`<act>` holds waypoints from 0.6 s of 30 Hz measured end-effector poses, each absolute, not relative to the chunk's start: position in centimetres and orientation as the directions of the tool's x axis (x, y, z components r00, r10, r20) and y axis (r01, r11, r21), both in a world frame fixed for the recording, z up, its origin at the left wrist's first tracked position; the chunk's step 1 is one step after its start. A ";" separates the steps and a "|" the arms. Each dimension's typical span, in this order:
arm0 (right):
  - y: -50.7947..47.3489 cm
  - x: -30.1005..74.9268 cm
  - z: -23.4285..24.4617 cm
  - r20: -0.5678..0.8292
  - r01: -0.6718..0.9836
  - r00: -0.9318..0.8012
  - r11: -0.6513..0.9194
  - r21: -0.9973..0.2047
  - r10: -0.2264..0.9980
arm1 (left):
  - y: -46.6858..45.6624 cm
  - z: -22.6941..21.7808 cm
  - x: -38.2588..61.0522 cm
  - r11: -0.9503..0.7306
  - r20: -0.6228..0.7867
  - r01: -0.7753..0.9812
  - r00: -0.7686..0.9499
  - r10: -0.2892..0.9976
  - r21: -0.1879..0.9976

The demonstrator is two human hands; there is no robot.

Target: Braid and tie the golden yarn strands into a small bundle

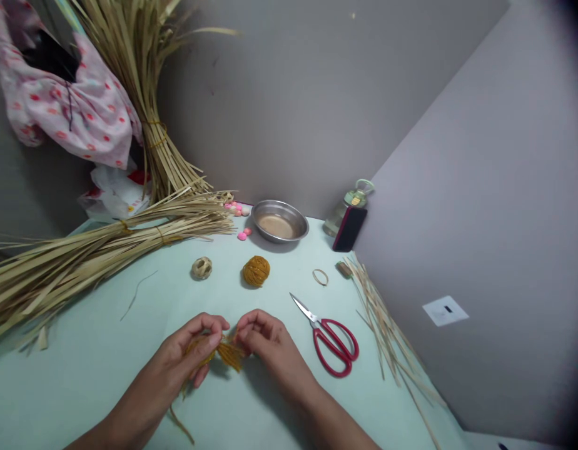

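Near the front of the table my left hand (194, 350) is closed around a mustard-yellow yarn tassel (230, 355), whose loose strands fan out between my hands. A yarn tail (181, 425) dangles below the left palm. My right hand (266, 337) pinches at the tassel's right side, thumb against fingers; the bit in its fingertips is too small to make out clearly. Beyond my hands sits a ball of the same yarn (256, 271). Red-handled scissors (334, 347) lie to the right, their blades pointing away to the left.
A small woven ball (201, 268), a thin ring (320, 277) and a metal bowl of liquid (279, 222) stand farther back. Straw bundles (106, 250) cover the left side. A phone (349, 229) leans on a bottle (336, 215) by the wall. Loose strips (385, 325) line the right edge.
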State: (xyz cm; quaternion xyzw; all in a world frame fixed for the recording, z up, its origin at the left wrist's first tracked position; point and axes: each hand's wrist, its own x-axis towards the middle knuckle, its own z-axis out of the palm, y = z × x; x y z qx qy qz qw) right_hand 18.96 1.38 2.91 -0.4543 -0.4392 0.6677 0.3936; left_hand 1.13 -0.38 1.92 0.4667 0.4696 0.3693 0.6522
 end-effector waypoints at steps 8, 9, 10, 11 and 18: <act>0.9 19.2 4.3 -0.126 0.084 -0.384 -0.101 -0.991 0.915 | -0.4 1.5 1.0 0.247 -0.280 0.136 0.337 0.899 0.959; 0.8 19.1 4.3 -0.131 0.090 -0.380 -0.104 -0.990 0.916 | -0.5 1.5 1.0 0.247 -0.280 0.138 0.343 0.897 0.959; 0.8 19.1 4.2 -0.139 0.091 -0.368 -0.113 -0.989 0.919 | -0.5 1.6 1.0 0.250 -0.284 0.138 0.347 0.894 0.958; 0.8 19.2 4.0 -0.146 0.085 -0.352 -0.124 -0.989 0.924 | -0.5 1.6 1.1 0.255 -0.288 0.137 0.351 0.891 0.957; 0.8 19.2 3.8 -0.142 -0.038 -0.326 -0.163 -0.986 0.935 | -0.5 1.6 1.2 0.278 -0.302 0.117 0.364 0.881 0.953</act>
